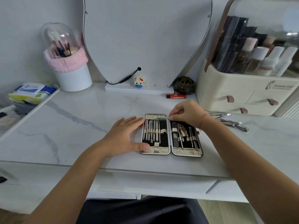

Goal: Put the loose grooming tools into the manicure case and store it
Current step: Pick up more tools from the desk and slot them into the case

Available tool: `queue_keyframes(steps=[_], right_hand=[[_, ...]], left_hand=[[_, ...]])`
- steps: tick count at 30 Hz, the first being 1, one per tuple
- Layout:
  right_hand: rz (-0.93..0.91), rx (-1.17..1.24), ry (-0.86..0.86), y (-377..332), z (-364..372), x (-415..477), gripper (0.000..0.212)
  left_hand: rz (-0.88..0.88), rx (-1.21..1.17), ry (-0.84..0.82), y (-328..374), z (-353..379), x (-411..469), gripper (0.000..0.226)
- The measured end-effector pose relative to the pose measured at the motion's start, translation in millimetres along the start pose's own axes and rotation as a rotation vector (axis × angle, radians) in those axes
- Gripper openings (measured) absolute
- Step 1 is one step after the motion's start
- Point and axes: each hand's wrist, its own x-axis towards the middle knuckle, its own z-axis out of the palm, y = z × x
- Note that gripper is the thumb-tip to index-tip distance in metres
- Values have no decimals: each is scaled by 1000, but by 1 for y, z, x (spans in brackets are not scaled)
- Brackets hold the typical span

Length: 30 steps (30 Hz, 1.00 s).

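The manicure case [186,151] lies open flat on the marble table, black inside with silver straps holding several slim steel tools in both halves. My left hand [126,135] lies flat against the case's left edge, thumb touching its lower left corner, fingers straight. My right hand [186,113] hovers over the top of the right half, fingers curled, pinching a thin metal tool [168,116] at the case's upper rim. Several loose grooming tools [231,122], clippers among them, lie on the table to the right of the case.
A cream cosmetics organizer [239,97] with drawers stands at the back right. A red lighter [176,96], a dark round holder [183,85] and a small block figure [139,81] sit by the mirror base. A brush holder [72,76] and a wipes pack [32,92] are at left.
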Motion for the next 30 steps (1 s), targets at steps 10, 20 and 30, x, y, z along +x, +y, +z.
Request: queue_keyframes(steps=[10, 20, 30], right_hand=[[-67, -186, -96, -18, -1, 12, 10], [-86, -245, -136, -23, 1, 23, 8], [-95, -338, -179, -33, 4, 26, 12]], left_hand=[[-3, 16, -3, 2, -1, 0, 119], [-4, 16, 14, 5, -2, -1, 120], [-11, 15, 9, 6, -2, -2, 120]])
